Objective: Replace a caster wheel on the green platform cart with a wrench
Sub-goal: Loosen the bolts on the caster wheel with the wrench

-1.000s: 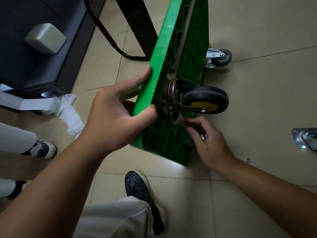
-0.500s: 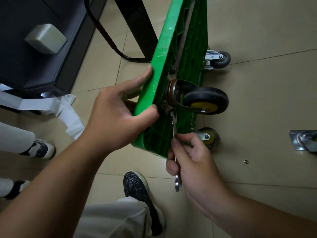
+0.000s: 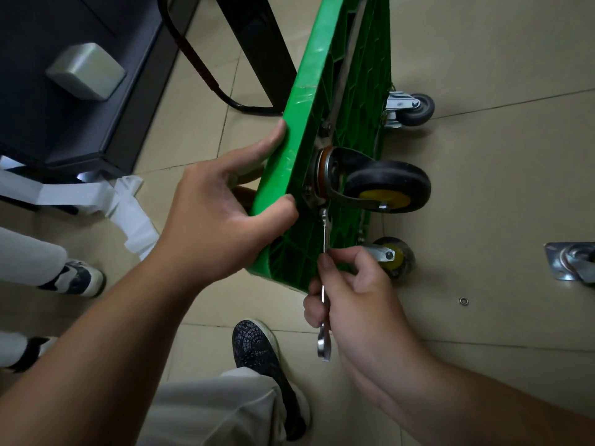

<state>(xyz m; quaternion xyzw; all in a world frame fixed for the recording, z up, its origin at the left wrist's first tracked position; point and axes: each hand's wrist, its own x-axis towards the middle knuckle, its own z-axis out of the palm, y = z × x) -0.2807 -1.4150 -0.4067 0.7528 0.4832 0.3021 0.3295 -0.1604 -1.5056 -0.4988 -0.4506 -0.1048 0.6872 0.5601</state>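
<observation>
Left grip (image 3: 219, 220) clamped, right grip (image 3: 357, 304) pinching — forearms extended

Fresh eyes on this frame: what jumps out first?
The green platform cart stands tipped on its side up the middle, and the left hand holds its near edge. A black caster wheel with a yellow hub juts right from the underside. The right hand holds a wrench with its upper end at that caster's mount. A loose caster lies on the floor at the right edge.
</observation>
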